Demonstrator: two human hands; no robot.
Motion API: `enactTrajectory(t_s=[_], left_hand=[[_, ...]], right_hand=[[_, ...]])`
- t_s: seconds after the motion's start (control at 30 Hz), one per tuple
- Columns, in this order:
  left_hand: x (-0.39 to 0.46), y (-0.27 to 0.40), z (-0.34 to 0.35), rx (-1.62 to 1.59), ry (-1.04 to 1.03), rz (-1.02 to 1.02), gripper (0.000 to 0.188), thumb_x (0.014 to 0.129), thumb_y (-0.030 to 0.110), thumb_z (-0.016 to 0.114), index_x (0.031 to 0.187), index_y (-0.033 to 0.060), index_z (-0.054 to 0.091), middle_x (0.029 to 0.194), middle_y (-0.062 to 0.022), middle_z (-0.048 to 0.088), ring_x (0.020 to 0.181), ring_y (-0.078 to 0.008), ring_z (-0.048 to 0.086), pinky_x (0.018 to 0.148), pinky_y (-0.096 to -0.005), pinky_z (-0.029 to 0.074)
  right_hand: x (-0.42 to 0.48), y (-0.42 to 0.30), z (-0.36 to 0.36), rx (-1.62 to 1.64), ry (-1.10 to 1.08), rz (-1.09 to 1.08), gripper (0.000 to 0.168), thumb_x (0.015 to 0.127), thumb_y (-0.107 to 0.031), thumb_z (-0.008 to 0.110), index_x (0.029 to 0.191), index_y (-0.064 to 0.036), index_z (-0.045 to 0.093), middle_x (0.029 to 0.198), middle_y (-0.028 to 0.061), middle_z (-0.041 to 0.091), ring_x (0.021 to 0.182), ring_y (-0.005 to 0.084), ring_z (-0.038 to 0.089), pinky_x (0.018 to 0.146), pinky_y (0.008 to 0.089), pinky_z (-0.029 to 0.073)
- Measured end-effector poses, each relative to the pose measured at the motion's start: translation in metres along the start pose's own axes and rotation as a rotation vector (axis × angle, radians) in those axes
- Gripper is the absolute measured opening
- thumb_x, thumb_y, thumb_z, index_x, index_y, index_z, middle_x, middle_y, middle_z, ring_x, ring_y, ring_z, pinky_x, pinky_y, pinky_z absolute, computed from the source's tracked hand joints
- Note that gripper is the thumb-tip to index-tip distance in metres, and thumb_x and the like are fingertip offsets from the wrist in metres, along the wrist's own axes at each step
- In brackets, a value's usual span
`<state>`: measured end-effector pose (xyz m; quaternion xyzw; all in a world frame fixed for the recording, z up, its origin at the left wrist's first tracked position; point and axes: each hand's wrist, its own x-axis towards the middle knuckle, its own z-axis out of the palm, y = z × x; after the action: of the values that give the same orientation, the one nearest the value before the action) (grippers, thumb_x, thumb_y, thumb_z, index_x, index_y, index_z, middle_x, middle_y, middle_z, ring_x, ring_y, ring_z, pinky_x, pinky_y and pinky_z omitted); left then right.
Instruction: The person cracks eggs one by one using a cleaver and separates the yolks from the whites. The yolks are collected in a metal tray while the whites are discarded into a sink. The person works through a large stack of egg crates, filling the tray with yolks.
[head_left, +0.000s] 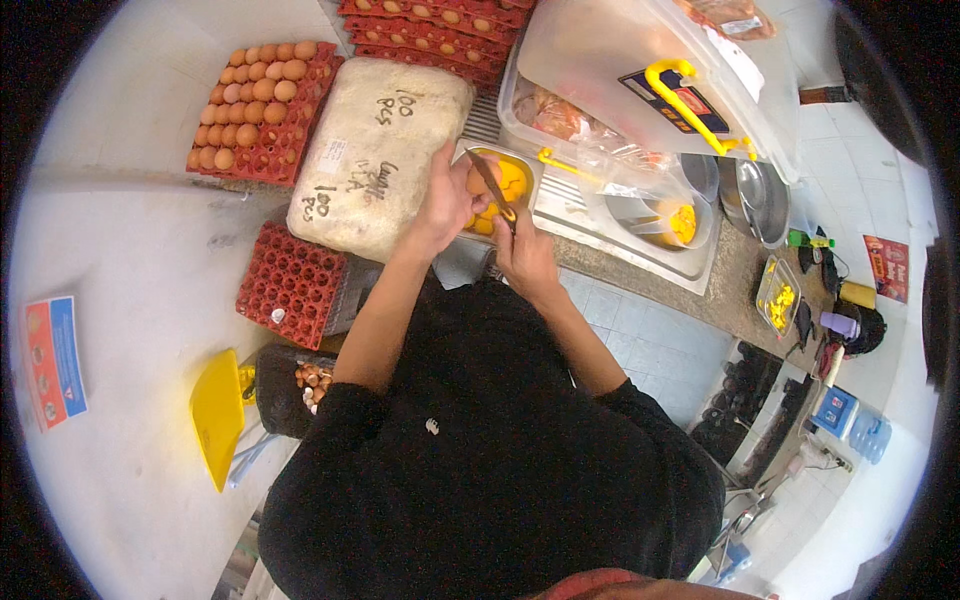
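My left hand (448, 199) holds a brown egg (480, 177) over a rectangular metal pan (533, 166). Gripped in my right hand (527, 255) is a knife (491, 182), its dark blade lying across the near side of the egg. Orange-yellow egg yolks (513, 180) fill much of the pan under both hands. A large wrapped white bundle (360, 135) with handwriting on it lies left of the pan. Beyond the bundle, brown eggs (263, 89) stand in rows on a stack of red egg trays (300, 161). Whether the eggshell is cracked cannot be told.
More red trays (435, 37) are stacked at the back. A clear lidded tub (517, 112) holds bagged food beside the metal sink (559, 217). An empty red tray (289, 281) and a black bin with eggshells (285, 390) are at the left. A glass dish (766, 300) holds yellow pieces.
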<state>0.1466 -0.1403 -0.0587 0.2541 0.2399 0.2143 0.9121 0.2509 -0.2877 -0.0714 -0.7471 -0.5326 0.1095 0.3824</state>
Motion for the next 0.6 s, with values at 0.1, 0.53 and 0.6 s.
enactTrajectory(t_s=[0.1, 0.53, 0.6], left_hand=[[0.006, -0.025, -0.013, 0.13, 0.176, -0.013, 0.046, 0.106, 0.043, 0.035, 0.123, 0.0055, 0.056, 0.102, -0.0044, 0.062, 0.082, -0.0132, 0.053, 0.069, -0.0264, 0.042], [0.011, -0.029, -0.035, 0.841, -0.048, -0.093, 0.042, 0.102, 0.02, 0.036, 0.138, 0.0033, 0.05, 0.108, -0.0021, 0.058, 0.075, -0.007, 0.046, 0.07, -0.0205, 0.043], [0.021, -0.027, -0.047, 0.909, -0.126, -0.117, 0.043, 0.102, 0.02, 0.035, 0.14, 0.0035, 0.049, 0.111, -0.0036, 0.059, 0.077, -0.0088, 0.047, 0.074, -0.022, 0.045]], right_hand=[[-0.009, 0.012, 0.006, 0.07, -0.033, 0.117, 0.029, 0.099, -0.02, 0.061, 0.117, 0.002, 0.057, 0.083, 0.0248, 0.068, 0.076, 0.0445, 0.068, 0.066, 0.048, 0.054], [0.048, 0.055, 0.001, 0.301, -0.202, 0.079, 0.031, 0.08, -0.018, 0.076, 0.102, 0.001, 0.067, 0.075, 0.0151, 0.069, 0.065, 0.0136, 0.061, 0.062, 0.0326, 0.051], [0.048, 0.067, 0.007, 0.367, -0.172, 0.096, 0.031, 0.078, -0.017, 0.075, 0.102, 0.002, 0.067, 0.074, 0.0124, 0.067, 0.066, 0.0121, 0.058, 0.062, 0.0319, 0.051]])
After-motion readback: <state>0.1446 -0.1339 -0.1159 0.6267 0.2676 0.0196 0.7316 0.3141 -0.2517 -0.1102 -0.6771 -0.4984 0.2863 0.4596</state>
